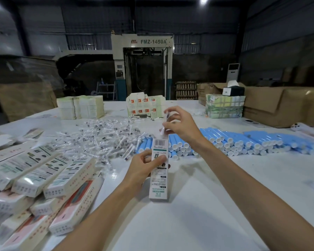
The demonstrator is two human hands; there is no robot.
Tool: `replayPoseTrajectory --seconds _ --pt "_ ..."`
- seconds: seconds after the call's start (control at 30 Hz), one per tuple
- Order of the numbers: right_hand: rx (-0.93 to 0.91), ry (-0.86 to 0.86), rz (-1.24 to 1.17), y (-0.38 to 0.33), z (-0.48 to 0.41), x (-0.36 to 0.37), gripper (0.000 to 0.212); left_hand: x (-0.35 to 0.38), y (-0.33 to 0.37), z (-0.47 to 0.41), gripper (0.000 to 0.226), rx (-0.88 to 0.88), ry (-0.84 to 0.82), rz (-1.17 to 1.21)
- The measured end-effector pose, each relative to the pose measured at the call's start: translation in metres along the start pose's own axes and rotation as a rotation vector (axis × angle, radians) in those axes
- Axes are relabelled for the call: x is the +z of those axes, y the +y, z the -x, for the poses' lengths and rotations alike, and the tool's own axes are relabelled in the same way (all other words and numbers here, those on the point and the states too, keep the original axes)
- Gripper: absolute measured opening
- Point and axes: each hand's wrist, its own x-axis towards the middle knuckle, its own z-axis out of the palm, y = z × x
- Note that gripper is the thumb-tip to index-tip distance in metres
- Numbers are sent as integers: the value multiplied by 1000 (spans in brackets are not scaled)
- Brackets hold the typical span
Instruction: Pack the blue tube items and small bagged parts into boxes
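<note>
Gripping long white printed cardboard box [159, 185] mid-length with curled left hand [143, 165]; pinching small clear bagged part [165, 116] with right hand [181, 125] just above box top; blue white-capped tubes [243, 140] stacked beneath right wrist

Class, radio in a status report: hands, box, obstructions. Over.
Left hand grips box stood on end. Right hand pinches bagged part just above box top. Nothing between them.

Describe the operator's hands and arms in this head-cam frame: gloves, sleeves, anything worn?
No gloves on the left hand or the right hand. No ring, watch or wristband shows on either. The left forearm and right forearm are uncovered down to the picture's bottom edge; no sleeve is in view. No tape, markings or cables on them.
</note>
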Motion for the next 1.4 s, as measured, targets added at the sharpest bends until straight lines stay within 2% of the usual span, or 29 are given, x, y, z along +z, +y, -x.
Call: replayPoseTrajectory --seconds 0.23,0.33,0.4,0.5,0.57,0.67,0.77,0.93,1.03,1.17,1.4 --pt "-70 -99 331 8 5 5 22 -1 -2 -1 39 19 -9 -18" --pt "-133 -110 498 12 7 5 18 -1 -2 -1 43 22 12 -13" --pt "-134 -134 553 15 8 3 20 -1 -1 -1 46 19 20 -4" --pt "-108 -212 605 23 16 1 33 -3 -3 -2 40 18 27 3" --pt "-122 -156 552 30 26 1 37 -4 -3 -2 41 28 26 16" --pt "-65 30 265 42 42 3 40 -1 -2 -1 66 34 21 31" --pt "-3 10 94 55 56 7 39 2 -4 -1 79 59 -13 51" --pt "39 -42 -99 67 69 19 50 6 -1 2 77 164 -39 31" --pt "50 -14 -147 69 70 18 51 9 0 1 75 195 -33 -35" --pt "46 -25 -182 67 73 13 42 8 9 -4 75 221 -78 -166" --pt "21 -15 -126 67 70 3 29 4 19 -21 64 216 -105 -341"
